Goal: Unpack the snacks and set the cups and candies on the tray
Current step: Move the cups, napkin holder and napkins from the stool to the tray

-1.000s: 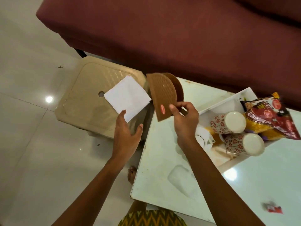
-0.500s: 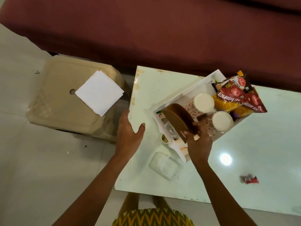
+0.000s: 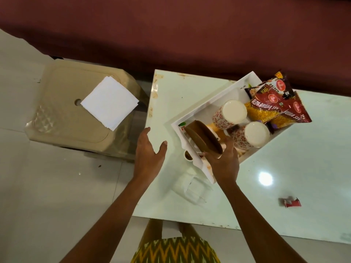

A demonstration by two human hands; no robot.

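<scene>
A white tray [image 3: 216, 95] sits skewed on the pale glass table [image 3: 296, 168]. Inside it two red-patterned cups [image 3: 230, 114] [image 3: 251, 134] lie tipped, with red snack packets [image 3: 277, 105] at the far end. My right hand [image 3: 224, 160] grips brown round coasters [image 3: 204, 138] on edge over the tray's near end. My left hand [image 3: 149, 152] hovers with fingers spread over the table's left edge, holding nothing. A red candy wrapper [image 3: 289, 202] lies on the table to the right.
A beige plastic stool [image 3: 62, 118] stands left of the table with a stack of white napkins [image 3: 110, 103] on it. A maroon sofa [image 3: 190, 31] runs along the back. A small cup-like item [image 3: 188, 155] sits by the tray's near wall.
My right hand has carried the brown coasters from above the table's corner down into the tray's near end. My left hand let go of the white napkins, which now lie on the stool.
</scene>
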